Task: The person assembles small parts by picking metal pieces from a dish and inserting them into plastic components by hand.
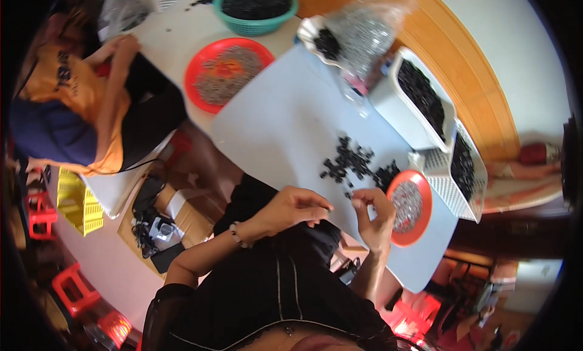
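Observation:
Over the near edge of the light-blue table top [267, 120], my left hand [294, 210] is closed in a pinch, with a small black piece [328, 211] at its fingertips. My right hand [375, 216] is also pinched, thumb against fingers, beside the orange-red plate [427, 214]. What it holds, if anything, is too small to make out. Small shiny metal pieces [405, 206] lie in that plate. Just beyond my hands, a loose pile of small black pieces [349, 161] is spread on the table, with a second heap [387, 175] against the plate.
On the right stand a white bin [388, 96] and a white perforated basket [442, 175], both with black pieces. Farther back are a clear bag [367, 38], a red plate [193, 78] of small pieces and a green basket [255, 28]. Another person [79, 114] sits at left.

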`<action>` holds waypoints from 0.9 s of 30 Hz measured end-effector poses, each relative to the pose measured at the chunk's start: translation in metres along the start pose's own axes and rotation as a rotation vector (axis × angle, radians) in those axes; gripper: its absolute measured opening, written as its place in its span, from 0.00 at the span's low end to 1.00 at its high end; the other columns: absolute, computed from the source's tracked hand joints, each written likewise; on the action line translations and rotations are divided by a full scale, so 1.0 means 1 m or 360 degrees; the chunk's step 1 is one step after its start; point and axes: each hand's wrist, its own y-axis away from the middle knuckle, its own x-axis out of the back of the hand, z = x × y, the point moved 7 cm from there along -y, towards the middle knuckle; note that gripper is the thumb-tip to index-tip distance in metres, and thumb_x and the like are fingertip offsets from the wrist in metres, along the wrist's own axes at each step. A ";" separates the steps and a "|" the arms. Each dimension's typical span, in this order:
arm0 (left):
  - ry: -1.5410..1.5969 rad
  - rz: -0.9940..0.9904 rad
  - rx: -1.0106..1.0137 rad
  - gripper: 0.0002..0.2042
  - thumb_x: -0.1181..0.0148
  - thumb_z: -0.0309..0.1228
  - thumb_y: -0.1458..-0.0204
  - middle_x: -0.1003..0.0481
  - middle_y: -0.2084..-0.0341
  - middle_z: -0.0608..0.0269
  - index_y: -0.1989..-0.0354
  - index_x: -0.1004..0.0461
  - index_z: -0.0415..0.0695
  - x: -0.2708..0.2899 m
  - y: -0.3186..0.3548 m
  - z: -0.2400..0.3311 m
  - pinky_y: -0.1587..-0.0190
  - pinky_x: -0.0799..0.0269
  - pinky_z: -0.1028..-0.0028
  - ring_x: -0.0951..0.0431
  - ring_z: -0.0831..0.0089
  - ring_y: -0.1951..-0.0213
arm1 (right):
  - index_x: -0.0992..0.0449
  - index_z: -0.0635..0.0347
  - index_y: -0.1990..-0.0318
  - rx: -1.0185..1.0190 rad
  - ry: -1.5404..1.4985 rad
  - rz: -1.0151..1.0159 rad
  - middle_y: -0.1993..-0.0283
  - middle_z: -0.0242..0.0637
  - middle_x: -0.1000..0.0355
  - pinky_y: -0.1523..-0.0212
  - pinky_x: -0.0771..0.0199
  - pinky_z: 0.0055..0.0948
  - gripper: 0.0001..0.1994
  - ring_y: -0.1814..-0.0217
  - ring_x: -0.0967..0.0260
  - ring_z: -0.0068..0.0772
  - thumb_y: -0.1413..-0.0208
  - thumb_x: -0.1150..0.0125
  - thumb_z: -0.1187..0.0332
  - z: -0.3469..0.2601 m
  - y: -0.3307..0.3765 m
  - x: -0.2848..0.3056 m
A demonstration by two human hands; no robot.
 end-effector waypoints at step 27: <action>-0.0189 0.0118 -0.0174 0.10 0.37 0.25 0.42 0.21 0.71 0.66 0.54 0.20 0.36 -0.003 0.002 -0.003 0.67 0.28 0.81 0.25 0.83 0.71 | 0.21 0.64 0.66 -0.0208 0.0338 0.0030 0.69 0.39 0.25 0.71 0.27 0.28 0.05 0.73 0.26 0.32 0.51 0.32 0.78 0.042 0.015 -0.006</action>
